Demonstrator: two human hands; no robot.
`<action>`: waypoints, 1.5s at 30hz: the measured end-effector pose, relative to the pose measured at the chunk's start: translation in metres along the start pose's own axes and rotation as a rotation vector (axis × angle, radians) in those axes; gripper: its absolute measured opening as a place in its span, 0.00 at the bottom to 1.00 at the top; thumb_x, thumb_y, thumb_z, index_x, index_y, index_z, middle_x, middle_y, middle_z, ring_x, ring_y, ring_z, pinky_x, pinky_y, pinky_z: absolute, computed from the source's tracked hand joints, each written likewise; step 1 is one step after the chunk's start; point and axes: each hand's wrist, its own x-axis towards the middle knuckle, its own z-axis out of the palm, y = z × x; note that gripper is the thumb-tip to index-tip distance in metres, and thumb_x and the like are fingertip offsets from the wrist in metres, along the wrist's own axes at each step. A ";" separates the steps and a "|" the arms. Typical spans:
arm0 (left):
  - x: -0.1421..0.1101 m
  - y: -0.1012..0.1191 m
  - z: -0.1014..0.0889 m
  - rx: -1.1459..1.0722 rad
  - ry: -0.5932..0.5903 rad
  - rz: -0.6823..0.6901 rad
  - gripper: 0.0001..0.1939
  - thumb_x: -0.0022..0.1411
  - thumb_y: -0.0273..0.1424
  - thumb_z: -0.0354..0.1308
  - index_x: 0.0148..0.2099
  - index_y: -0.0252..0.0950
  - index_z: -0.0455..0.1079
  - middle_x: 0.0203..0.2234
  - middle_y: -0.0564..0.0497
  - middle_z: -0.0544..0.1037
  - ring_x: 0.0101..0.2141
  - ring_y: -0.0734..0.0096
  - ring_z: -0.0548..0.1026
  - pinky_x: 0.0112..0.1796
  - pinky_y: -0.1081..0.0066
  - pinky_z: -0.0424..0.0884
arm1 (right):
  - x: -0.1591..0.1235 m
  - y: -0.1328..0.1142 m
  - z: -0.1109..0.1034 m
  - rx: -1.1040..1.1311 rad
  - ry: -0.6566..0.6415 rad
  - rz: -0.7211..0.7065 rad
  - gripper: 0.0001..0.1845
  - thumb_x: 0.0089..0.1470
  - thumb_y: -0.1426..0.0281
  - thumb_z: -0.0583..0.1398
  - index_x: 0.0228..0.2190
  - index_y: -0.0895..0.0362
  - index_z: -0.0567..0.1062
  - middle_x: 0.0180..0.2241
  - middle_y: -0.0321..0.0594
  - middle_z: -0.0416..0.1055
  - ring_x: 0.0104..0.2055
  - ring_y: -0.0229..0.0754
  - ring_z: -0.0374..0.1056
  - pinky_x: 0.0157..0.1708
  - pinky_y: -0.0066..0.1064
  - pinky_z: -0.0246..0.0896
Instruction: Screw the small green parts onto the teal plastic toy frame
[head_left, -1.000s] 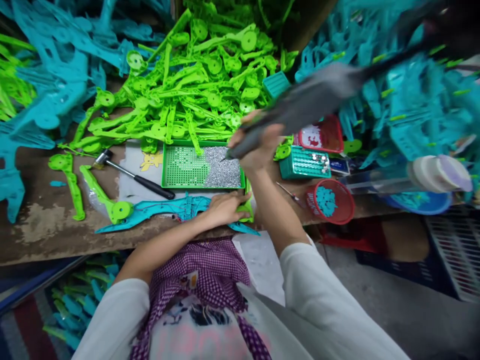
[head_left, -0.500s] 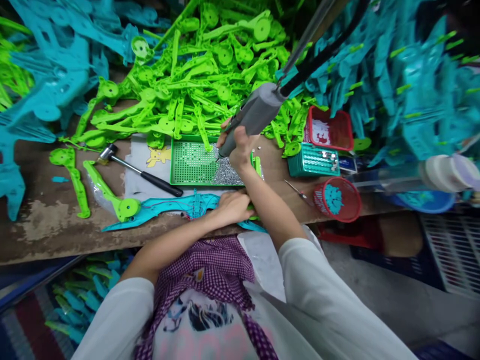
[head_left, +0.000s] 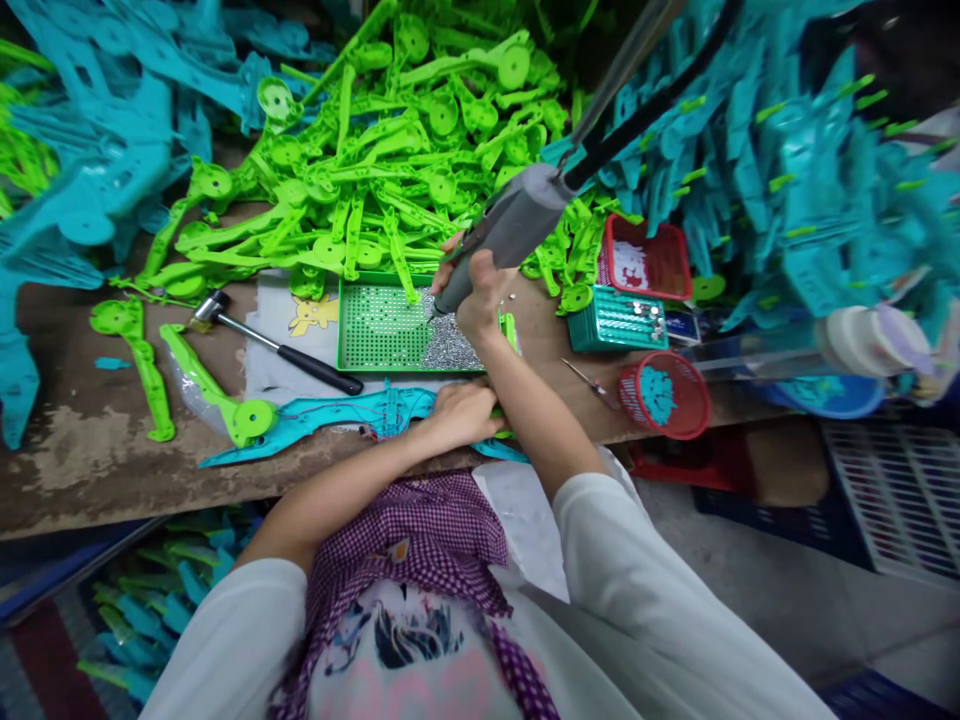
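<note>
My right hand [head_left: 478, 305] is wrapped round a grey electric screwdriver [head_left: 517, 220] hanging from above on a cord. Its tip points down at the pile of small silver screws [head_left: 450, 345] in the right part of a green perforated tray [head_left: 379, 366]. Nearer to me, my left hand [head_left: 463, 415] is closed over the long blue plastic part [head_left: 337, 410], which lies along the table's front edge with thin wires inside it. The hand hides the middle of this part, and its fingertips are mostly out of sight. A green plastic arm [head_left: 251, 420] touches the blue part's left end.
A hammer [head_left: 322, 370] lies left of the tray. A large heap of green plastic parts [head_left: 420, 140] fills the back, with blue parts [head_left: 810, 180] stacked to the right. Right of the tray stand a teal basket [head_left: 592, 330], a red basket [head_left: 679, 270] and a round red basket [head_left: 694, 400].
The view has shifted slightly, so the table's things sit a little further left. Both hands keep their holds, and the screwdriver tip stays over the screws.
</note>
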 end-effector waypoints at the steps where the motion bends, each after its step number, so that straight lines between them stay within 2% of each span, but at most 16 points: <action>1: 0.000 -0.001 0.000 -0.006 0.008 0.016 0.22 0.64 0.41 0.54 0.55 0.34 0.69 0.54 0.43 0.74 0.48 0.55 0.76 0.45 0.64 0.72 | 0.002 -0.005 -0.001 0.000 0.021 -0.014 0.35 0.46 0.34 0.51 0.34 0.52 0.73 0.20 0.30 0.60 0.20 0.33 0.65 0.20 0.27 0.59; 4: 0.000 -0.005 0.002 -0.021 0.016 0.062 0.23 0.65 0.43 0.53 0.59 0.40 0.68 0.55 0.45 0.73 0.49 0.56 0.75 0.46 0.64 0.70 | 0.002 -0.030 -0.016 0.027 0.081 -0.054 0.36 0.44 0.32 0.51 0.32 0.51 0.72 0.19 0.30 0.60 0.19 0.35 0.66 0.19 0.28 0.60; 9: 0.003 -0.008 0.005 -0.017 0.015 0.028 0.30 0.65 0.44 0.55 0.67 0.47 0.58 0.48 0.46 0.75 0.48 0.56 0.75 0.43 0.64 0.69 | -0.030 -0.081 -0.072 0.019 0.183 -0.093 0.34 0.38 0.33 0.56 0.27 0.51 0.70 0.16 0.28 0.58 0.16 0.35 0.62 0.15 0.28 0.58; 11: 0.004 -0.007 0.006 -0.043 0.029 0.008 0.31 0.63 0.44 0.58 0.66 0.47 0.58 0.46 0.47 0.76 0.46 0.57 0.75 0.41 0.65 0.68 | -0.048 -0.090 -0.091 -0.003 0.216 -0.088 0.33 0.37 0.33 0.57 0.26 0.51 0.69 0.14 0.27 0.57 0.13 0.34 0.59 0.13 0.27 0.55; 14: 0.004 -0.006 0.007 -0.130 0.056 -0.056 0.31 0.59 0.44 0.61 0.62 0.42 0.62 0.42 0.49 0.79 0.43 0.58 0.76 0.39 0.65 0.67 | -0.071 -0.089 -0.107 -0.035 0.236 0.016 0.37 0.34 0.31 0.55 0.27 0.51 0.71 0.13 0.28 0.57 0.13 0.36 0.60 0.12 0.27 0.52; 18: 0.005 -0.006 0.005 -0.184 0.064 -0.057 0.24 0.58 0.43 0.62 0.54 0.39 0.68 0.40 0.48 0.80 0.42 0.60 0.77 0.39 0.65 0.67 | -0.083 -0.079 -0.113 -0.002 0.248 0.119 0.41 0.33 0.29 0.52 0.29 0.52 0.73 0.15 0.31 0.61 0.16 0.37 0.63 0.14 0.28 0.55; 23: 0.008 -0.006 0.003 -0.109 0.037 -0.028 0.24 0.58 0.43 0.61 0.54 0.36 0.72 0.41 0.44 0.80 0.42 0.57 0.77 0.39 0.63 0.67 | -0.075 -0.070 -0.116 -0.006 0.289 0.052 0.38 0.35 0.31 0.55 0.29 0.52 0.72 0.14 0.28 0.57 0.14 0.36 0.61 0.15 0.28 0.55; 28: 0.007 -0.003 0.001 -0.027 0.018 -0.013 0.23 0.61 0.44 0.58 0.54 0.39 0.73 0.39 0.45 0.79 0.40 0.58 0.76 0.38 0.65 0.66 | -0.070 -0.058 -0.121 -0.059 0.281 0.043 0.39 0.37 0.31 0.53 0.34 0.51 0.73 0.15 0.28 0.59 0.16 0.36 0.62 0.17 0.28 0.57; 32: 0.006 -0.002 0.001 0.012 0.007 -0.009 0.22 0.62 0.43 0.57 0.55 0.39 0.73 0.41 0.45 0.77 0.41 0.60 0.76 0.39 0.65 0.67 | -0.069 -0.053 -0.120 -0.060 0.279 0.066 0.38 0.37 0.31 0.53 0.30 0.51 0.71 0.16 0.29 0.60 0.16 0.36 0.62 0.16 0.29 0.57; 41: 0.004 -0.001 0.001 -0.009 0.002 -0.012 0.22 0.64 0.44 0.54 0.56 0.39 0.71 0.47 0.44 0.73 0.47 0.57 0.73 0.44 0.63 0.68 | -0.064 -0.054 -0.117 -0.020 0.266 0.081 0.35 0.37 0.31 0.53 0.23 0.51 0.63 0.14 0.26 0.53 0.13 0.33 0.57 0.13 0.27 0.53; 45: 0.005 -0.001 0.001 -0.013 -0.008 -0.029 0.23 0.63 0.44 0.55 0.57 0.39 0.71 0.46 0.44 0.74 0.46 0.56 0.74 0.44 0.63 0.69 | -0.067 -0.051 -0.120 0.008 0.240 0.093 0.35 0.35 0.31 0.55 0.23 0.52 0.64 0.14 0.28 0.55 0.15 0.38 0.63 0.13 0.28 0.56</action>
